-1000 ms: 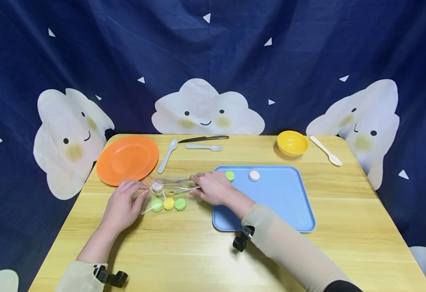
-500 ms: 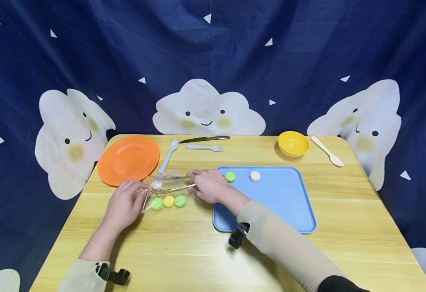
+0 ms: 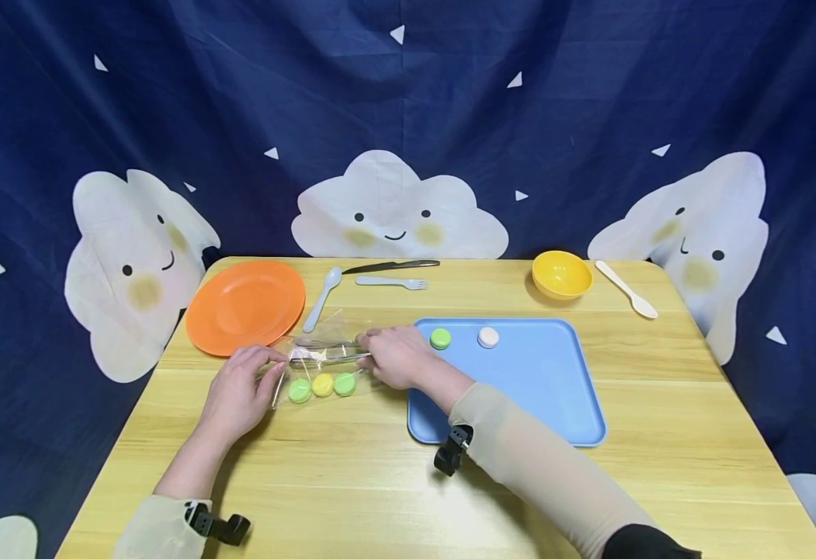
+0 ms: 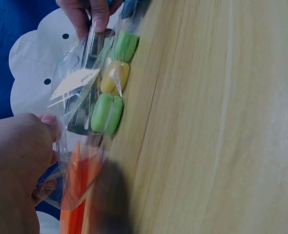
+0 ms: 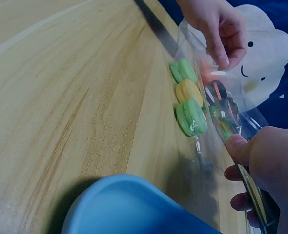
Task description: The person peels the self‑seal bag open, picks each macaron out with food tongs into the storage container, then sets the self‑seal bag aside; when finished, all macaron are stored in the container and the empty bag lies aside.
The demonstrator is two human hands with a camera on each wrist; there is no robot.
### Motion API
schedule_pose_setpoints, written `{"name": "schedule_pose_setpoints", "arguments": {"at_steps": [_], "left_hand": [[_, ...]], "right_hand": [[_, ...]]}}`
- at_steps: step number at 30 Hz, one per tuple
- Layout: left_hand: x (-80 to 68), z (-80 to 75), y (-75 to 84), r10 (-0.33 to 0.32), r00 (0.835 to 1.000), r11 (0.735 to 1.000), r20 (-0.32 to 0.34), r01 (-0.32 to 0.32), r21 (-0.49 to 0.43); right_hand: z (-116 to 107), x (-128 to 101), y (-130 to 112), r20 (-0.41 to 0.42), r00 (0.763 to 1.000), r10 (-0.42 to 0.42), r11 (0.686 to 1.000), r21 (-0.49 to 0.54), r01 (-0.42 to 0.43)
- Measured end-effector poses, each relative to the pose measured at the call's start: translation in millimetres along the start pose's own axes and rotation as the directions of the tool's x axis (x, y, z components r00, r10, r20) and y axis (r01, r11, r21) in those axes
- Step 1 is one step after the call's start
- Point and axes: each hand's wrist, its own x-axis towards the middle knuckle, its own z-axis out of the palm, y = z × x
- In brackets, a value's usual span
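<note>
My left hand (image 3: pixel 236 392) pinches the edge of a clear plastic bag (image 3: pixel 334 330) between thumb and fingers. Inside the bag, two green macarons (image 4: pixel 106 114) and a yellow macaron (image 3: pixel 323 384) sit in a row along its near side. Metal tongs (image 3: pixel 338 359) reach into the bag from the right, gripped by my right hand (image 3: pixel 399 355). Their ends lie beside the macarons, close to my left fingertips. A pale patch (image 3: pixel 300 354) shows at the tong ends under glare on the plastic.
A blue tray (image 3: pixel 519 388) with a green macaron (image 3: pixel 440 338) and a pale macaron (image 3: pixel 487 337) lies right. Behind are an orange plate (image 3: pixel 245 307), spoon (image 3: pixel 322 299), fork (image 3: pixel 391 282), black knife (image 3: pixel 390 266), yellow bowl (image 3: pixel 561 274) and white spoon (image 3: pixel 626 289).
My right hand has shifted slightly left with the tongs, which now lie flatter. The bag's far side has risen a little. The pale macaron at the tong ends has become obscured by glare.
</note>
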Motion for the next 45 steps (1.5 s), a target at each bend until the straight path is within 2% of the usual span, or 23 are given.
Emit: {"name": "schedule_pose_setpoints", "arguments": {"at_steps": [15,30,38,45], "left_hand": [[-7.1,5.0,0.5,0.013,0.999,1.000,0.030,-0.013,-0.022],[-7.3,6.2,2.6,0.010,1.000,1.000,0.024,-0.009,-0.021],[-8.6,6.0,2.5,0.007,1.000,1.000,0.019,-0.007,-0.021],[-8.7,7.6,1.3,0.021,1.000,1.000,0.016,-0.020,-0.017]], "right_hand": [[-9.8,-30.4,9.1,-0.020,1.000,-0.018,1.000,-0.012,0.018],[-24.4,-73.3,32.8,-0.042,0.999,0.021,1.000,0.023,-0.021],[-29.2,-101.3,53.0,-0.100,0.992,0.081,0.996,0.042,-0.077],[-43.3,-133.1,70.8,-0.160,0.982,0.105,0.993,0.070,-0.095]]}}
